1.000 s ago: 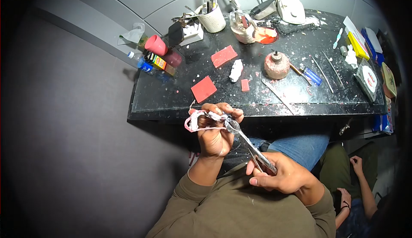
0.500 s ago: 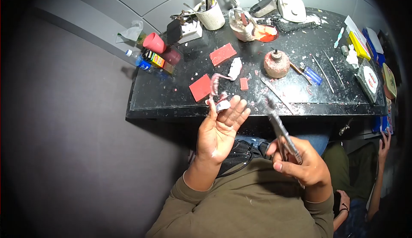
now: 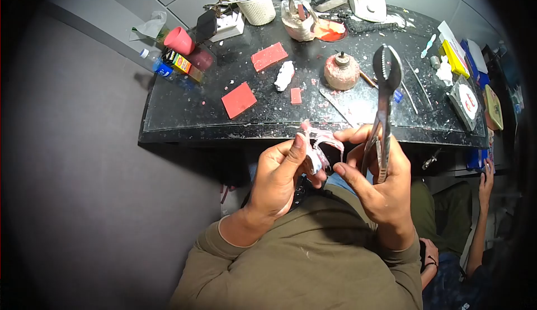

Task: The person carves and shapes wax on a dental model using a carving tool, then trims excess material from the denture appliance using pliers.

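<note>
In front of my chest my left hand [image 3: 274, 178] grips a pink-and-white denture piece [image 3: 316, 154] between thumb and fingers. It looks curved, with a thin pink rim and white plaster-like material on it; the fingers hide part of it. My right hand [image 3: 386, 189] is closed around metal pliers [image 3: 385, 106], whose wide, rounded jaws point up and stand apart. The right thumb and forefinger reach to the denture's right edge; whether both touch it I cannot tell.
On the black bench [image 3: 190, 114] lie red wax sheets [image 3: 239, 100], a white plaster lump [image 3: 284, 76], a spirit burner [image 3: 342, 72] and thin tools [image 3: 337, 107]. A bottle [image 3: 156, 64] and cup [image 3: 179, 41] stand left. Another person's hand [image 3: 486, 177] is at right.
My right hand has moved left to the denture, its pliers swinging upright. My left hand has turned from palm-up to gripping the denture from the side. The view has shifted slightly.
</note>
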`<state>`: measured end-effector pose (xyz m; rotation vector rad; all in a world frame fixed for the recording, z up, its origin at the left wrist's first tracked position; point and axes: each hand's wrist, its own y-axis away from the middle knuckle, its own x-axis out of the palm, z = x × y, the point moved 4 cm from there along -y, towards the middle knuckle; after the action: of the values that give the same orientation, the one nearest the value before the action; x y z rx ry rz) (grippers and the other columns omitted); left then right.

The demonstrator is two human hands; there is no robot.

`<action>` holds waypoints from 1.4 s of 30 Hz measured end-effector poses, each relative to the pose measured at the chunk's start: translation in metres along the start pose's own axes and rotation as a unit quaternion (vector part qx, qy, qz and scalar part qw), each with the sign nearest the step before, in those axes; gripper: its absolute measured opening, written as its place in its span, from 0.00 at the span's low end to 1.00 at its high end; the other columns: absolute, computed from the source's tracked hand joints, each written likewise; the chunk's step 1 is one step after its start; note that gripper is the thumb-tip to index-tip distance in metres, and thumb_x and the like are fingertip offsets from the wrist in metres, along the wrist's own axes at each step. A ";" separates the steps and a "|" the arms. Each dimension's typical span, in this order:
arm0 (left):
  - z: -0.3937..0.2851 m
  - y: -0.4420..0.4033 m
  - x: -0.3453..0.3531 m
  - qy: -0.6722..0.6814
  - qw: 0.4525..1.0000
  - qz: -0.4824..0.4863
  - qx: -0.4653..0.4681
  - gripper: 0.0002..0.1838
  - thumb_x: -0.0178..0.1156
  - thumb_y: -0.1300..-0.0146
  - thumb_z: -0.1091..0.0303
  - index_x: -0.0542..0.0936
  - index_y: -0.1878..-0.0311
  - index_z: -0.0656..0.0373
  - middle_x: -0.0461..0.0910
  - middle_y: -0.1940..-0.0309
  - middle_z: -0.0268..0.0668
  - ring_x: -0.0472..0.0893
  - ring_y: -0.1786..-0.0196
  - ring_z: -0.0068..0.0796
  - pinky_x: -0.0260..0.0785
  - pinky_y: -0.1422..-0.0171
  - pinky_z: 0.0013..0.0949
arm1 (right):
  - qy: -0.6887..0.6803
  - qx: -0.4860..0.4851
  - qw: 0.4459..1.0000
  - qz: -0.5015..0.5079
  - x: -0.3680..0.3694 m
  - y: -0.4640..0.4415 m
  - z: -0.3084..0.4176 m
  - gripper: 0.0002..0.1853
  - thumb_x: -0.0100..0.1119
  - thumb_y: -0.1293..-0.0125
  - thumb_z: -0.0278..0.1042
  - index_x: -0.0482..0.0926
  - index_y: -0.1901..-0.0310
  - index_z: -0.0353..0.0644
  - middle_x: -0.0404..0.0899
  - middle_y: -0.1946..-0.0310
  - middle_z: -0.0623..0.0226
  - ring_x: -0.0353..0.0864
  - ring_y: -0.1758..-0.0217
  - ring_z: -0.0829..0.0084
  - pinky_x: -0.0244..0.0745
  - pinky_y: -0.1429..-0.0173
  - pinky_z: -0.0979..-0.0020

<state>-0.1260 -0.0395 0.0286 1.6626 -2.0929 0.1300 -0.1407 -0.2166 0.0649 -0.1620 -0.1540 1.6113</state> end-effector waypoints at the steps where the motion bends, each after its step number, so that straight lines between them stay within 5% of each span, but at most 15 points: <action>1: -0.001 0.001 0.002 -0.021 1.000 0.009 0.002 0.27 0.48 0.20 0.45 0.79 0.60 0.63 0.82 0.69 0.40 0.82 0.68 0.27 0.77 0.62 0.33 | 0.010 -0.008 1.000 0.005 0.002 0.000 0.001 0.20 0.69 0.41 0.15 0.78 0.47 0.34 0.80 0.58 0.69 0.73 0.67 0.87 0.69 0.63 0.82; 3: -0.002 0.000 0.002 -0.034 0.999 0.002 0.013 0.26 0.47 0.19 0.46 0.77 0.60 0.61 0.81 0.69 0.40 0.80 0.69 0.27 0.75 0.63 0.32 | 0.012 -0.013 0.999 0.042 -0.002 0.006 0.002 0.22 0.65 0.38 0.15 0.77 0.41 0.33 0.80 0.57 0.68 0.74 0.66 0.86 0.69 0.61 0.81; 6: -0.006 -0.004 -0.004 0.008 0.997 -0.034 0.063 0.22 0.43 0.17 0.50 0.73 0.57 0.59 0.78 0.67 0.38 0.74 0.70 0.24 0.66 0.66 0.28 | -0.145 0.161 0.968 0.129 -0.007 0.014 0.015 0.31 0.58 0.33 0.18 0.68 0.27 0.33 0.80 0.53 0.63 0.75 0.65 0.83 0.71 0.61 0.80; 9: -0.009 -0.011 -0.019 0.067 0.991 -0.047 0.108 0.21 0.42 0.17 0.51 0.72 0.59 0.58 0.76 0.69 0.36 0.71 0.71 0.22 0.65 0.67 0.28 | -0.312 0.256 0.893 0.201 -0.008 0.028 0.004 0.37 0.60 0.33 0.23 0.60 0.24 0.29 0.80 0.52 0.57 0.77 0.63 0.77 0.80 0.57 0.74; 13: -0.015 -0.018 -0.032 0.110 0.974 -0.038 0.193 0.21 0.42 0.17 0.50 0.71 0.60 0.56 0.70 0.74 0.32 0.65 0.74 0.19 0.61 0.69 0.26 | -0.313 0.318 0.833 0.327 -0.003 0.044 -0.013 0.42 0.61 0.29 0.27 0.50 0.19 0.34 0.79 0.48 0.55 0.80 0.50 0.68 0.78 0.40 0.62; 22: -0.025 -0.022 -0.032 0.131 0.942 0.005 0.310 0.18 0.41 0.17 0.50 0.72 0.53 0.53 0.63 0.74 0.31 0.60 0.73 0.24 0.52 0.65 0.31 | -0.132 0.123 0.879 0.440 0.022 0.037 -0.018 0.41 0.57 0.30 0.23 0.49 0.19 0.34 0.66 0.27 0.52 0.72 0.32 0.64 0.61 0.25 0.65; 27: -0.029 -0.019 -0.031 0.132 0.934 0.033 0.331 0.16 0.41 0.17 0.51 0.72 0.54 0.52 0.59 0.74 0.28 0.57 0.73 0.22 0.51 0.66 0.30 | -0.157 0.184 0.872 0.425 0.030 0.034 -0.012 0.40 0.56 0.31 0.23 0.51 0.20 0.32 0.52 0.18 0.50 0.62 0.21 0.61 0.54 0.20 0.65; 29: -0.029 -0.019 -0.032 0.175 0.918 0.068 0.350 0.15 0.43 0.18 0.53 0.69 0.59 0.51 0.59 0.74 0.26 0.56 0.74 0.21 0.51 0.67 0.29 | -0.163 0.171 0.874 0.424 0.031 0.034 -0.012 0.40 0.56 0.31 0.23 0.51 0.20 0.32 0.56 0.20 0.49 0.64 0.23 0.61 0.55 0.21 0.65; 31: -0.025 -0.017 -0.034 0.163 0.935 -0.019 0.314 0.16 0.44 0.18 0.52 0.66 0.62 0.49 0.58 0.75 0.25 0.56 0.74 0.21 0.51 0.67 0.28 | -0.171 0.159 0.875 0.423 0.032 0.035 -0.012 0.40 0.57 0.31 0.24 0.51 0.20 0.33 0.61 0.22 0.48 0.66 0.24 0.61 0.57 0.22 0.65; 33: -0.022 -0.016 -0.039 0.246 0.915 0.051 0.316 0.20 0.44 0.19 0.49 0.66 0.63 0.54 0.64 0.69 0.32 0.66 0.66 0.26 0.62 0.60 0.34 | -0.176 0.166 0.874 0.421 0.032 0.035 -0.012 0.40 0.57 0.30 0.25 0.51 0.20 0.33 0.70 0.30 0.47 0.72 0.31 0.61 0.61 0.24 0.66; 36: -0.024 -0.020 -0.037 0.215 0.913 0.079 0.337 0.20 0.44 0.19 0.49 0.68 0.61 0.56 0.67 0.68 0.34 0.67 0.65 0.29 0.64 0.58 0.34 | -0.162 0.145 0.880 0.422 0.032 0.032 -0.009 0.40 0.56 0.30 0.25 0.50 0.20 0.34 0.76 0.39 0.50 0.77 0.38 0.61 0.67 0.30 0.65; 39: -0.030 -0.018 -0.027 0.088 0.931 0.001 0.355 0.18 0.41 0.18 0.49 0.64 0.64 0.50 0.61 0.78 0.28 0.58 0.74 0.24 0.55 0.57 0.37 | -0.151 0.168 0.876 0.427 0.030 0.033 -0.011 0.40 0.56 0.30 0.25 0.50 0.19 0.36 0.78 0.46 0.53 0.79 0.45 0.63 0.70 0.35 0.66; 42: -0.029 -0.020 -0.030 0.076 0.930 -0.006 0.358 0.19 0.41 0.18 0.48 0.65 0.63 0.50 0.63 0.78 0.29 0.59 0.74 0.25 0.56 0.58 0.37 | -0.131 0.149 0.885 0.421 0.031 0.032 -0.013 0.41 0.56 0.31 0.23 0.50 0.19 0.38 0.78 0.50 0.54 0.79 0.48 0.64 0.71 0.38 0.67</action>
<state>-0.0937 -0.0080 0.0380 1.9617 -2.0330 1.0954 -0.1708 -0.1869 0.0456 0.2739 -0.0354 2.5030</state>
